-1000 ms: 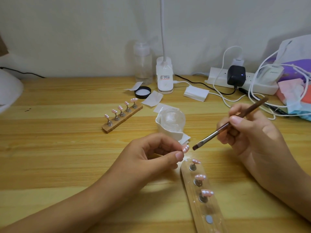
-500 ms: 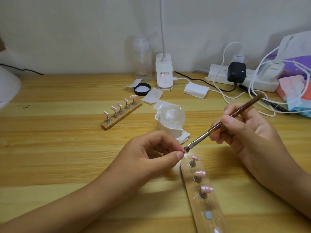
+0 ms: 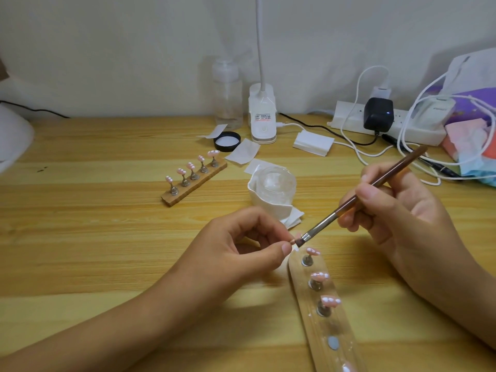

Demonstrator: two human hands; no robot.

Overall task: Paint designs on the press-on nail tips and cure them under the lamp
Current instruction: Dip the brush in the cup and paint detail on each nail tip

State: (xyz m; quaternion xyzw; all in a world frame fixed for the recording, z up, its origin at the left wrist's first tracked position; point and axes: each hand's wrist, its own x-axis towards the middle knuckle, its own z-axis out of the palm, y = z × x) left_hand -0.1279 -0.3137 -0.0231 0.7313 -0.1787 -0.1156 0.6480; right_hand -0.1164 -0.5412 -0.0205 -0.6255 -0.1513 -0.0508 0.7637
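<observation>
Left hand [image 3: 241,245] pinching one nail tip [image 3: 293,240] between thumb and forefinger, held just above the far end of the near wooden holder strip [image 3: 311,312]. Tip mostly hidden by the fingers; only a pink sliver showing. Right hand [image 3: 397,210] pinched on the brush [image 3: 359,198] in a pencil grip, bristles touching the held tip. Painting in hand, judging by contact.

Near strip, at the table's [image 3: 80,237] near edge right of centre: three pink tips with white dots standing on metal pegs [image 3: 312,251] [image 3: 319,276] [image 3: 330,300]. Below those, one bare magnet spot [image 3: 333,342], likely the held tip's seat, though cannot confirm. Something pale at the strip's very bottom, cut by the frame edge; cannot tell what.

Second strip [image 3: 194,181], toward the table's middle left: five pink tips on pegs, all with white dots. Looks like a finished set as far as design goes; cured or not, cannot tell.

Clear jar [image 3: 276,181] wrapped in white tissue, mid-table, just beyond the hands. Black lid [image 3: 227,141], wipes, clear bottle [image 3: 227,95] and desk-lamp base [image 3: 263,114] toward the far edge. White rounded object [image 3: 13,135] at the left edge, possibly the curing lamp; not sure. Power strip [image 3: 386,124] and cables far right.

Progress estimate: design work well past half, eight tips dotted and standing, one under the brush, perhaps one more. Left: finish this tip, reseat, cure. Nothing under a curing lamp right now.
</observation>
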